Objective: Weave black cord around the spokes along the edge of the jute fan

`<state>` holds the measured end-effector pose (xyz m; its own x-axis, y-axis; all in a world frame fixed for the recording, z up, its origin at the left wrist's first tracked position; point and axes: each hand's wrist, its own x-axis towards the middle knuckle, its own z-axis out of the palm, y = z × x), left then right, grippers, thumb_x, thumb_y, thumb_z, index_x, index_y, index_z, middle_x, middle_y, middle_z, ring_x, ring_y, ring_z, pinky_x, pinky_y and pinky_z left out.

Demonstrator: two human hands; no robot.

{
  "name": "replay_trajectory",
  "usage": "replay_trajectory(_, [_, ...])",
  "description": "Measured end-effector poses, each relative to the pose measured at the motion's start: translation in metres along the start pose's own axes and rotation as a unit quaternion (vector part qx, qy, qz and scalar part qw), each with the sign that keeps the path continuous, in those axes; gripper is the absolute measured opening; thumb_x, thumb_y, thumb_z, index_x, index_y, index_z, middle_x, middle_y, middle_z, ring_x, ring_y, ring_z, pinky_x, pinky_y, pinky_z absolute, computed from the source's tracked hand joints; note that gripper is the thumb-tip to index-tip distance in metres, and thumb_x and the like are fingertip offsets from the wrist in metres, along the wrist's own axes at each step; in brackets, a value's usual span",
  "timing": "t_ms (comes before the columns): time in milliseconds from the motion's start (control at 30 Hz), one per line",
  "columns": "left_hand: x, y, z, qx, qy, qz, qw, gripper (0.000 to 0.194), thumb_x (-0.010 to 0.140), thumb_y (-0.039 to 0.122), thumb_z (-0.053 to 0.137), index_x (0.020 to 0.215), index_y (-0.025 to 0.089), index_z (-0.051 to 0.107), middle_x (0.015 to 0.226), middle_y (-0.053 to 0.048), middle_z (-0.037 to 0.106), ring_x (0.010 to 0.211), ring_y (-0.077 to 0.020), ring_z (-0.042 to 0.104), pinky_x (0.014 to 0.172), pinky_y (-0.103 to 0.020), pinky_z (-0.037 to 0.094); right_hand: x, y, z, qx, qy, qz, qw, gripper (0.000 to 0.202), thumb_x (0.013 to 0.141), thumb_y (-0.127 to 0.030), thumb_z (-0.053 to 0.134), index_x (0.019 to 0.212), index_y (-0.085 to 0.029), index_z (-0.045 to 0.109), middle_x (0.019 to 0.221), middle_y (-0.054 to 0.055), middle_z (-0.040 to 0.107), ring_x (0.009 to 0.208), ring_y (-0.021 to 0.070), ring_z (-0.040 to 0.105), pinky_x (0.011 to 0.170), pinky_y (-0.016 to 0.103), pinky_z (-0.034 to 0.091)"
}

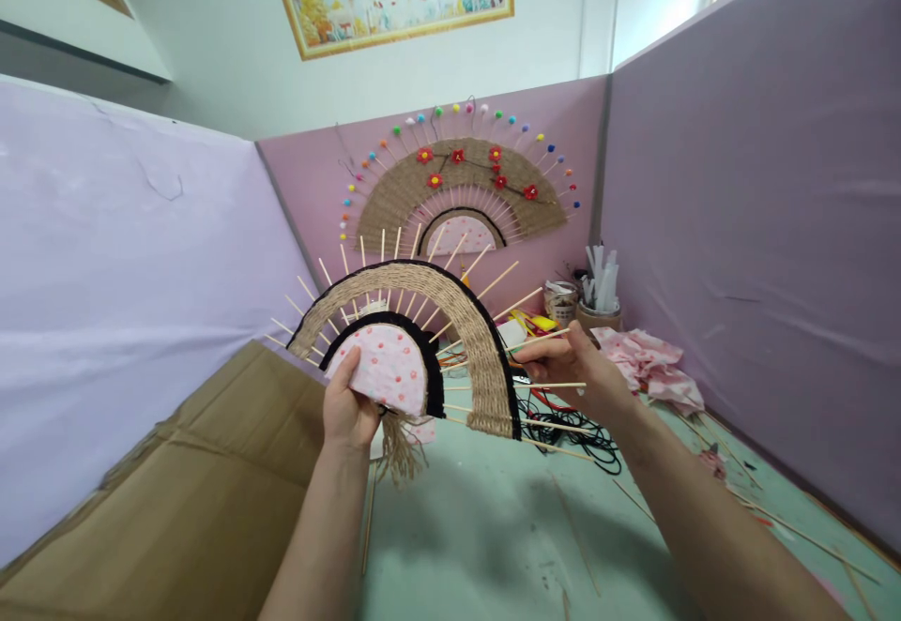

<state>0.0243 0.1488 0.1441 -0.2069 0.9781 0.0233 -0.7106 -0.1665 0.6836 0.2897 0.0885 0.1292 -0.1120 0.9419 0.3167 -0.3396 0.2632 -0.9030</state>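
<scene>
A half-round woven fan (pixel 485 358) is held up in front of me, its tan twine band edged in black and wooden sticks fanning outward. At its centre sits a half-circle of pink dotted fabric (pixel 386 358) with a black border. My left hand (pixel 350 410) grips this centre from below, thumb on the front. Frayed twine ends (pixel 401 447) dangle beside that hand. My right hand (pixel 587 368) is at the fan's right side, its fingers closed around the outer end of a wooden stick (pixel 539 340).
A finished-looking fan (pixel 465 166) with red flowers and coloured beads hangs on the pink partition. Brown cardboard (pixel 211 471) lies to the left. Black cord (pixel 563 429), crumpled pink fabric (pixel 651 368), loose sticks (pixel 802 532) and a jar of white tubes (pixel 602 293) occupy the right side.
</scene>
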Motion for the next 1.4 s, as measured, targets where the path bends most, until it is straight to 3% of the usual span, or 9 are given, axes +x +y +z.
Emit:
replay_trajectory(167, [-0.001,0.003,0.000,0.010,0.019,0.019,1.000,0.013,0.076,0.013,0.059,0.087,0.012,0.066,0.083,-0.007,0.072,0.074,-0.0158,0.068,0.067,-0.023,0.055,0.001,-0.003,-0.003,0.011,-0.019,0.005,1.000,0.066,0.076,-0.072,0.038,0.082,-0.019,0.076,0.063,0.006,0.056,0.062,0.0154,0.047,0.057,0.027,0.038])
replay_trajectory(433, [-0.006,0.011,0.004,0.020,0.042,0.045,0.998,0.011,0.077,0.011,0.057,0.082,0.013,0.067,0.081,-0.004,0.072,0.071,-0.0140,0.068,0.065,-0.023,0.056,0.003,-0.004,-0.013,-0.073,0.013,-0.036,0.997,0.061,0.076,-0.068,0.045,0.086,-0.016,0.074,0.067,0.005,0.052,0.065,0.0138,0.045,0.060,0.026,0.036])
replay_trajectory(767, [-0.006,0.013,0.004,0.024,0.050,0.059,0.997,0.011,0.075,0.011,0.058,0.083,0.013,0.067,0.082,-0.004,0.071,0.072,-0.0136,0.067,0.066,-0.022,0.055,0.003,-0.003,-0.016,-0.167,0.051,-0.028,0.984,0.066,0.078,-0.069,0.041,0.092,-0.012,0.072,0.067,0.004,0.052,0.062,0.0119,0.043,0.055,0.024,0.033])
replay_trajectory(900, [-0.005,0.013,0.003,0.027,0.052,0.068,0.996,0.011,0.075,0.011,0.059,0.083,0.014,0.066,0.084,-0.004,0.070,0.073,-0.0133,0.066,0.068,-0.022,0.054,0.001,-0.004,-0.022,-0.251,0.063,-0.035,0.965,0.059,0.084,-0.061,0.039,0.098,-0.014,0.071,0.072,0.005,0.057,0.063,0.0126,0.046,0.056,0.025,0.035])
replay_trajectory(1067, [-0.006,0.015,0.004,0.026,0.059,0.081,0.995,0.012,0.074,0.012,0.061,0.084,0.014,0.066,0.084,-0.005,0.070,0.074,-0.0144,0.066,0.068,-0.024,0.054,-0.003,-0.015,-0.021,-0.353,0.072,-0.078,0.929,0.052,0.087,-0.055,0.039,0.101,-0.016,0.070,0.083,0.007,0.064,0.080,0.0185,0.055,0.071,0.028,0.041])
replay_trajectory(1200, [-0.006,0.017,0.004,0.020,0.066,0.079,0.994,0.010,0.074,0.013,0.061,0.083,0.013,0.065,0.081,-0.005,0.070,0.070,-0.0138,0.066,0.064,-0.023,0.055,-0.010,-0.027,-0.015,-0.399,0.064,-0.115,0.908,0.050,0.089,-0.053,0.037,0.096,-0.017,0.071,0.082,0.006,0.063,0.077,0.0177,0.056,0.072,0.028,0.042])
replay_trajectory(1300, [-0.005,0.017,0.003,0.018,0.067,0.085,0.994,0.010,0.074,0.015,0.061,0.083,0.014,0.065,0.079,-0.004,0.069,0.067,-0.0130,0.065,0.060,-0.021,0.054,-0.015,-0.033,-0.013,-0.410,0.064,-0.126,0.901,0.048,0.088,-0.052,0.038,0.091,-0.017,0.071,0.084,0.006,0.064,0.077,0.0173,0.057,0.070,0.027,0.042])
replay_trajectory(1400, [-0.004,0.016,0.002,0.012,0.065,0.097,0.993,0.014,0.074,0.016,0.061,0.087,0.014,0.065,0.080,-0.004,0.070,0.070,-0.0133,0.066,0.063,-0.022,0.054,-0.018,-0.033,-0.014,-0.379,0.073,-0.117,0.915,0.044,0.087,-0.050,0.042,0.088,-0.017,0.071,0.084,0.006,0.065,0.077,0.0168,0.057,0.071,0.026,0.043])
